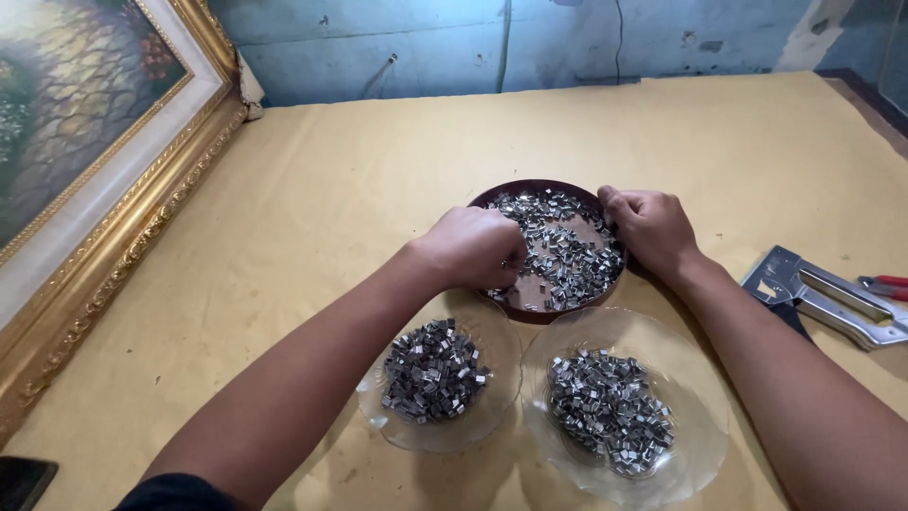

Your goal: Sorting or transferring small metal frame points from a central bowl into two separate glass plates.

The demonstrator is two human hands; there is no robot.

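At the far left a painting in an ornate gold frame (113,180) leans along the edge of the paper-covered table (378,151); a dark flat object (24,478), too cut off to identify, sits at the near-left corner.

The left hand (473,248) reaches into the left side of the dark red round dish (492,197), fingers curled down and gathered as if pinching among the small metal clips (563,251) heaped inside; exactly what lies between the fingertips is hidden under the knuckles. Just near of that hand stands a clear glass plate (378,416) holding its own mound of clips (433,371).

The right hand (653,232) rests on the right rim of the red dish, fingers bent over the edge and gripping it, seemingly steadying it. Near of it, touching or just beside the first plate, a second clear glass plate (700,435) holds another pile of clips (610,409).

At the far right lie a metal staple gun (823,298) and the red handles of a tool (884,286), well apart from the dishes.

The risks I judge: the clips are tiny and loose, so a pinch could drop some onto the paper. The left forearm passes low over the left glass plate, and a careless drag could nudge it or scatter its heap. The glass plates sit close to the near table edge and each other, so a bump could knock them together.
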